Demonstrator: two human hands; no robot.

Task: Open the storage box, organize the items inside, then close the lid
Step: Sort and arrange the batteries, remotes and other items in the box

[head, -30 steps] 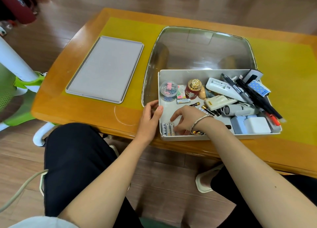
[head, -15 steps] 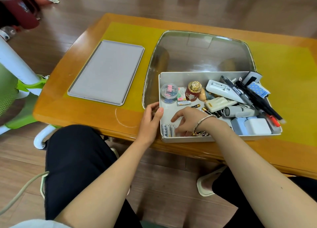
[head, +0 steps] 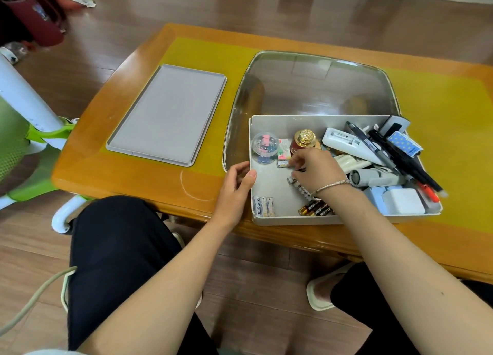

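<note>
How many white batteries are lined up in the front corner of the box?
3. The white batteries lie side by side in the storage box's front left corner, near the left hand. More batteries lie by the right hand, some perhaps hidden under it.

Our left hand (head: 236, 185) curls with thumb up, forearm stretched forward. Our right hand (head: 316, 169) reaches in palm down, fingers bent, seemingly pinching something small.

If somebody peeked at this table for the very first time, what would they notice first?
Probably the open storage box at the table's near edge, its right side heaped with pens and gadgets. The right hand reaches into the middle among loose batteries, while the left hand grips the box's left wall. The grey lid lies flat on the table to the left.
</note>
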